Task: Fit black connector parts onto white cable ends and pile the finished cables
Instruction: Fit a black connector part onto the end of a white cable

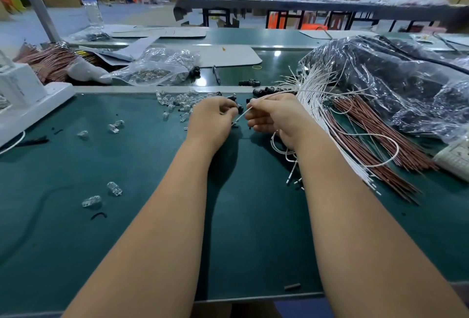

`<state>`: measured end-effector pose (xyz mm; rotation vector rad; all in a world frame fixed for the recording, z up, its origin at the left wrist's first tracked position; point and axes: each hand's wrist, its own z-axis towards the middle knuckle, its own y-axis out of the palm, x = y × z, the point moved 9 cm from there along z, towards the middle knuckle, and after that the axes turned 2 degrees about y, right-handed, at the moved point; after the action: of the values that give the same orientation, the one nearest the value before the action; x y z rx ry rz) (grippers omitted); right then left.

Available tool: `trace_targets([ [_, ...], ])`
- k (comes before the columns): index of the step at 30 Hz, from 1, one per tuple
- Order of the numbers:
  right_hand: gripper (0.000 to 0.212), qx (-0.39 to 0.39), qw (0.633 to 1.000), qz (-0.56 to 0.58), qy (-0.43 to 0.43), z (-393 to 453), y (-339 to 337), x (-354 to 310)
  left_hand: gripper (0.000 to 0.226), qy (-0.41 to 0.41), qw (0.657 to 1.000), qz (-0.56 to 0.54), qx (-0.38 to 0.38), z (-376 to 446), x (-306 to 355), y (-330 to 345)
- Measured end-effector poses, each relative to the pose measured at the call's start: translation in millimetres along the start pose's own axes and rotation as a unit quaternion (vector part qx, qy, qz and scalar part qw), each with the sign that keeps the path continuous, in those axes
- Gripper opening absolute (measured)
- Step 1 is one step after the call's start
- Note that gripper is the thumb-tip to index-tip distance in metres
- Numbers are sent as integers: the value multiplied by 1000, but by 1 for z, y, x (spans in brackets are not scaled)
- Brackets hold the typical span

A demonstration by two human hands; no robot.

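**Cable end meets connector, above the green mat**

The step in hand looks like the fitting itself. The right hand (269, 117) pinches one white cable (242, 115) near its end, fingers curled around it, and points the tip toward the left hand (212, 118). The left hand has its fingers curled at a small black connector part (239, 109) just beside its fingertips; I judge that it holds this part, but the grip itself is mostly hidden behind the fingers. The cable tip and the left fingertips are very near, maybe touching; I cannot tell if the tip is already inside.

The next move probably calls for a straight push of the cable end into the part, with both hands steady, and after this the finished cable goes to a pile. A few white cables with ends (291, 175) lie under the right forearm; this may be that pile.

For supply, the bundle of white cables (317, 104) fans out just beside the right hand, with brown wires (375, 145) next to it and a big plastic bag (396, 84) behind. More black parts (264, 91) lie near the far edge of the mat (152, 229), and clear plastic pieces (177, 100) are scattered to the left.

The widest bare mat is in front, between the forearms and toward the near edge. On the right, the wires crowd the wrist, so a wide swing there could drag them
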<state>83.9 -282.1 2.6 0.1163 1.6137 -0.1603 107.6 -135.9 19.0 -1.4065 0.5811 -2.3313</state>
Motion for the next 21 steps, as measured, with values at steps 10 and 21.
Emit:
trace_targets([
  [10,10,131,976,91,-146,-6,-25,-26,16,-118,944,-306,38,0,-26,-12],
  [21,13,157,972,57,-163,-9,-27,-29,20,-95,968,-228,47,-1,-21,-17],
])
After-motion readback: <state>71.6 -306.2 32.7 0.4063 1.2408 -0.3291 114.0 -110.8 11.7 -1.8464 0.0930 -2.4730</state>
